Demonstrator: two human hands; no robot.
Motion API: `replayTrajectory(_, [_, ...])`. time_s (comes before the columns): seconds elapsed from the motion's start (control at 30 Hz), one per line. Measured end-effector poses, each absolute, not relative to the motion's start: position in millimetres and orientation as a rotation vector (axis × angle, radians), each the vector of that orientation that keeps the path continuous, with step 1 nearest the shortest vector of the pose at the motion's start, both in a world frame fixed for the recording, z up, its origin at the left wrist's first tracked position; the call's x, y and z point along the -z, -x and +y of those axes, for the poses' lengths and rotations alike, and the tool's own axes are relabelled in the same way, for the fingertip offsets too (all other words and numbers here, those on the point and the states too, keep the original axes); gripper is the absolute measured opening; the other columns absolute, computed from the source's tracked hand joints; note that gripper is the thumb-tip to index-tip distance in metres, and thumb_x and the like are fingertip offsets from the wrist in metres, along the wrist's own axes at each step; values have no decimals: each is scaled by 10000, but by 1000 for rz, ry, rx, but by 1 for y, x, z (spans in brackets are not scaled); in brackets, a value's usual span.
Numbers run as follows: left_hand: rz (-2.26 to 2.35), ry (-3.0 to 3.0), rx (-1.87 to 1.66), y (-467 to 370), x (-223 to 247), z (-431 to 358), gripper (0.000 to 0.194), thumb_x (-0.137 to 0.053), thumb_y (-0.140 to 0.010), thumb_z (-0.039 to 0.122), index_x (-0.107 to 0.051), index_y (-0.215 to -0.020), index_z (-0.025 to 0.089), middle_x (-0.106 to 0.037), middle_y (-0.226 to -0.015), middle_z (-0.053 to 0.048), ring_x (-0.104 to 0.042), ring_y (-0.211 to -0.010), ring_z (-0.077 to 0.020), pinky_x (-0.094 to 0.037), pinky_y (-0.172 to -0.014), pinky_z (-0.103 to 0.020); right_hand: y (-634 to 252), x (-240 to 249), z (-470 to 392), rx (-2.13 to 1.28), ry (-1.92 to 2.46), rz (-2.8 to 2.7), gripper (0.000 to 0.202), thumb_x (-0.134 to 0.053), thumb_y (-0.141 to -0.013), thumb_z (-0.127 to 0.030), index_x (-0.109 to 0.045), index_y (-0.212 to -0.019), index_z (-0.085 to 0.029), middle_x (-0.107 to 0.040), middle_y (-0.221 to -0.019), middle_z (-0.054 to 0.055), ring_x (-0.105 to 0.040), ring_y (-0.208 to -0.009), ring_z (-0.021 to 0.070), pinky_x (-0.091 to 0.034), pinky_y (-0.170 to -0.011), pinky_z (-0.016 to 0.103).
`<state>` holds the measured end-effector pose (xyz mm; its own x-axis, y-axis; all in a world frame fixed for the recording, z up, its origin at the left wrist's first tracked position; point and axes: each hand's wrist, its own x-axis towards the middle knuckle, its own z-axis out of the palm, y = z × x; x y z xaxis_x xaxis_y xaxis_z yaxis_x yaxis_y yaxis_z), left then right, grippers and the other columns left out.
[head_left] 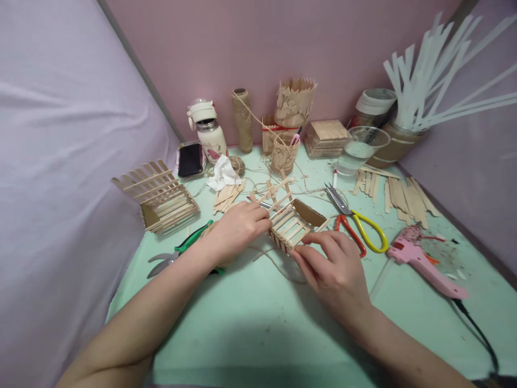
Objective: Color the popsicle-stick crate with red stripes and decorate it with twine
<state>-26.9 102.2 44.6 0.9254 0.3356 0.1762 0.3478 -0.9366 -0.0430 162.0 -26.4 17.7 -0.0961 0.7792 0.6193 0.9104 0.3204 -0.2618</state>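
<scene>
A small slatted box of craft sticks with a cardboard end panel (310,213) is tilted between my two hands, just above the table. My left hand (244,225) is closed at the box's left side, its fingertips partly hidden. At the near edge, my right hand (333,261) pinches the box between thumb and fingers. Behind the box lie loose craft sticks (278,188), some reaching past its far side. Under my left forearm are green-handled pruning shears (181,249). Scissors (351,213) with red and yellow handles lie right of the box.
A second slatted stick box (172,207) stands left. A pink glue gun (428,264) with a cord lies right. Farther back are a bottle (212,137), a phone (190,160), a twine spool (243,121), a clear cup of liquid (359,153) and white glue sticks (424,81). Loose twine crosses the table.
</scene>
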Motion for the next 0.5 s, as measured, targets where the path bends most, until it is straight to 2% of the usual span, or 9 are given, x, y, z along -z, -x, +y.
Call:
replayTrajectory(0.33, [-536, 3015, 244, 29, -43, 104, 191, -458, -942, 206, -646, -954, 171, -656, -901, -71, -552, -842, -195, -374, -713, -322, -170, -15, -28, 205, 1437, -1937, 70, -630, -876, -192, -699, -882, -199, -688, -902, 55, -517, -864, 195, -438, -768, 337])
replayTrajectory(0.5, [-528, 3040, 239, 28, -46, 103, 212, -432, -945, 192, -629, -1018, 163, -655, -929, -85, -564, -873, -203, -397, -741, -321, -172, -15, -29, 198, 1435, -1967, 111, -601, -882, -156, -695, -889, -214, -689, -906, 58, -514, -867, 203, -450, -758, 344])
